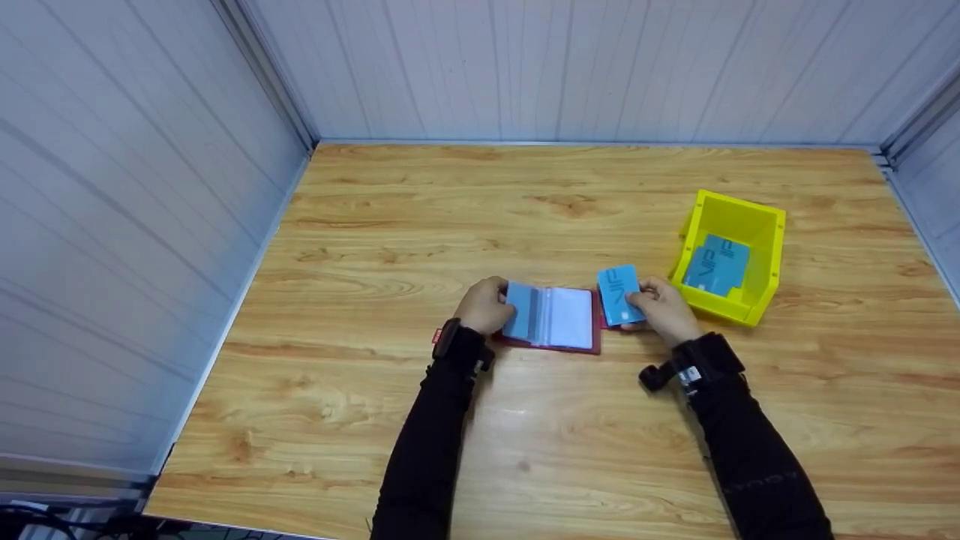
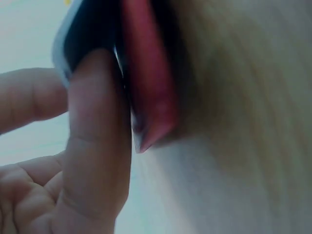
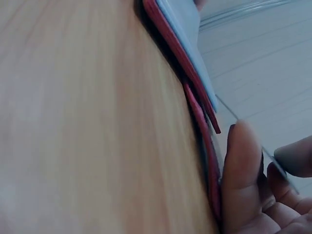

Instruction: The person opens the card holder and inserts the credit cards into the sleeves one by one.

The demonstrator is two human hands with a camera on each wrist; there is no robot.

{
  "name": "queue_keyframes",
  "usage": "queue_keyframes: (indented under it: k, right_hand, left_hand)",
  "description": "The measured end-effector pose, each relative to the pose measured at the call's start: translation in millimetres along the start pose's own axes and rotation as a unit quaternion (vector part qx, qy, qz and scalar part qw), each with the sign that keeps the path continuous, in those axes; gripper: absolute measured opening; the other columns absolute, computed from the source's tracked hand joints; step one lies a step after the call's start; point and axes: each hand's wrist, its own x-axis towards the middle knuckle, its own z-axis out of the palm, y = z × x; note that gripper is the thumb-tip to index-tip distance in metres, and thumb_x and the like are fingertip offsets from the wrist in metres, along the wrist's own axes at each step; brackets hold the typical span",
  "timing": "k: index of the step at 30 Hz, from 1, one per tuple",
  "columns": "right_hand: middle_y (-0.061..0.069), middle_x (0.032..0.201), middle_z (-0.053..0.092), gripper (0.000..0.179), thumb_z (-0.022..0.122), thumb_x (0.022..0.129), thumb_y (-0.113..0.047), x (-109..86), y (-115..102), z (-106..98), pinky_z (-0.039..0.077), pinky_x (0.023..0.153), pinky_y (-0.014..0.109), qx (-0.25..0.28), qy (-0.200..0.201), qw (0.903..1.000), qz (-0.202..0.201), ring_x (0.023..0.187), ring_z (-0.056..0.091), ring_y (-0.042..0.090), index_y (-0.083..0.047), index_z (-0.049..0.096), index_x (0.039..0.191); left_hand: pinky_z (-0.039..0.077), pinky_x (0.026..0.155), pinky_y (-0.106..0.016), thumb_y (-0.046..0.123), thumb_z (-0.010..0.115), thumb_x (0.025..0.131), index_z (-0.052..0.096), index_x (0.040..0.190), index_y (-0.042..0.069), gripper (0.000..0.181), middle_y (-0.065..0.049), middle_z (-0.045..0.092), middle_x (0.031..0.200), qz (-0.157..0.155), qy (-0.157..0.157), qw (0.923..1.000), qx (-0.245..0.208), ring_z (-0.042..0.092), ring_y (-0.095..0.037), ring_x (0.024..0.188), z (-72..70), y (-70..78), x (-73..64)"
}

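A red card holder (image 1: 596,322) lies spread on the table, with clear plastic sleeves inside. My left hand (image 1: 482,306) pinches its raised left leaf, which shows a blue card (image 1: 517,319). The left wrist view has the thumb (image 2: 97,136) on that leaf, beside the red cover (image 2: 151,78). My right hand (image 1: 670,311) holds a blue VIP card (image 1: 616,291) between thumb and fingers, just right of the holder. Seen edge-on in the right wrist view, the card (image 3: 279,168) is a thin line; a red flap (image 3: 207,141) lies below.
A yellow bin (image 1: 766,289) stands to the right, near my right hand, with several blue VIP cards (image 1: 720,266) inside. White panel walls (image 1: 525,71) rise behind and beside the wooden table (image 1: 420,202). Dark cables (image 1: 60,517) lie at the lower left, off the table.
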Motion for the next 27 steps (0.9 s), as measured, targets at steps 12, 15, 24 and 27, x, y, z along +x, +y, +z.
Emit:
queue_keyframes:
  k: [12, 15, 24, 27]
  right_hand:
    - [0.000, 0.100, 0.064, 0.028, 0.056, 0.098, -0.018, -2.5, -24, 18, 0.053, 0.074, 0.021, -0.115, -0.022, 0.9929, -0.018, 0.081, 0.059, 0.005, 0.003, 0.060, 0.117]
    - [0.005, 0.101, 0.067, 0.034, 0.058, 0.096, -0.017, -0.8, -26, 25, 0.054, 0.072, 0.020, -0.152, -0.032, 0.9874, -0.030, 0.079, 0.060, 0.005, 0.007, 0.061, 0.120]
    - [-0.003, 0.076, 0.063, 0.024, 0.062, 0.090, -0.005, 2.8, -21, 51, 0.055, 0.062, 0.020, -0.139, -0.077, 0.9869, -0.030, 0.066, 0.061, 0.005, 0.009, 0.056, 0.109]
    - [-0.004, 0.072, 0.060, 0.021, 0.063, 0.089, -0.004, 2.3, -20, 57, 0.054, 0.058, 0.019, -0.142, -0.077, 0.9865, -0.028, 0.062, 0.059, 0.005, 0.007, 0.055, 0.106]
  left_hand:
    - [0.044, 0.069, -0.024, 0.003, 0.061, 0.083, 0.052, 0.137, 0.002, 0.055, -0.003, 0.057, 0.086, -0.014, 0.002, 0.9995, -0.029, 0.053, -0.015, 0.081, 0.0, -3.4, 3.8]
    - [0.044, 0.067, -0.024, 0.003, 0.059, 0.083, 0.053, 0.136, 0.002, 0.053, -0.003, 0.059, 0.085, -0.016, 0.007, 0.9995, -0.027, 0.054, -0.015, 0.078, 0.4, -3.4, 3.8]
    - [0.044, 0.066, -0.025, 0.003, 0.057, 0.083, 0.053, 0.136, 0.003, 0.053, -0.005, 0.062, 0.086, -0.029, 0.009, 0.9993, -0.020, 0.056, -0.015, 0.077, 0.0, -1.6, 2.9]
    - [0.044, 0.066, -0.025, 0.003, 0.057, 0.083, 0.052, 0.136, 0.003, 0.053, -0.005, 0.062, 0.086, -0.030, 0.007, 0.9994, -0.019, 0.056, -0.016, 0.077, 0.3, -1.6, 2.6]
